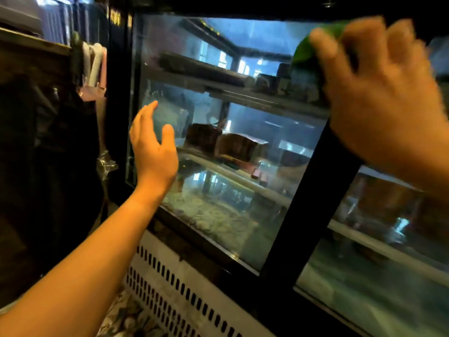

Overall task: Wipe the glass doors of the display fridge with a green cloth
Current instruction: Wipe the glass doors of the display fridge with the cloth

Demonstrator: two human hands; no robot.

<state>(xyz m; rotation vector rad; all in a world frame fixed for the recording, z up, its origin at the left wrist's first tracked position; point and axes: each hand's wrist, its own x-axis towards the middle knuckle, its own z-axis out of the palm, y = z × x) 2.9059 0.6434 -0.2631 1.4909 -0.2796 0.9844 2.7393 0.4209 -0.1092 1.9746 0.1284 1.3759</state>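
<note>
The display fridge fills the view, with a left glass door (243, 132) and a right glass door (379, 251) split by a black vertical frame (308, 203). My right hand (379, 93) presses a green cloth (306, 49) against the top right corner of the left door; the hand is blurred and covers most of the cloth. My left hand (153, 152) is open, fingers spread, held at the left side of the same pane near its edge, holding nothing.
Shelves inside hold brown cake pieces (226, 142) and small dark boxes (274, 79). A white vented panel (184, 295) runs below the doors. Dark clothing and hanging items (92, 69) stand to the left of the fridge.
</note>
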